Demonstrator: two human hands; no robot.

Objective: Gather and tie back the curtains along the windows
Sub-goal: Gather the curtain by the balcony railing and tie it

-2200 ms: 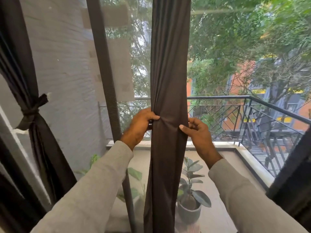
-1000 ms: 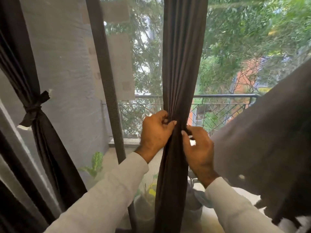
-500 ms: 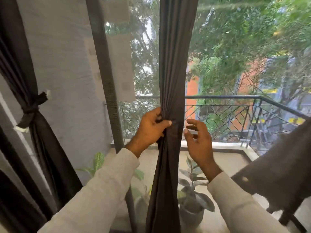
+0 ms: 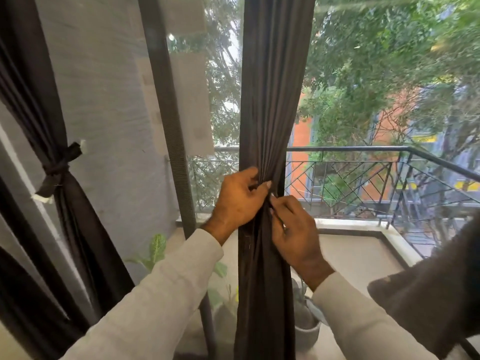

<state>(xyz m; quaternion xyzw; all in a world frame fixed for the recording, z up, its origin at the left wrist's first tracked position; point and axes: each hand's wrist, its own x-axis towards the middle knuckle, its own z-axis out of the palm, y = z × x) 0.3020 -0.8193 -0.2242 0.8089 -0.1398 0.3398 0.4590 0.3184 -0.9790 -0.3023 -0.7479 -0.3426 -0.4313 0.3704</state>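
Curtain (image 4: pixel 270 100): gathered, left hand (image 4: pixel 237 201) gripping its waist, right hand (image 4: pixel 296 235) fingers apparently pinching a tie beside it. Risk: a slackened grip lets the folds spread.

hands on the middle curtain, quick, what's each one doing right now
Left hand: fingers curled round the gathered curtain, gripping it.
Right hand: fingertips pinching the curtain just below the left hand.

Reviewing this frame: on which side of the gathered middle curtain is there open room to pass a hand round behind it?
Right of the middle curtain a gap runs to the loose dark fabric at the lower right. Left, a narrower strip reaches the window frame post. It is crowded at the waist, where the left hand grips the curtain and the right hand pinches it.
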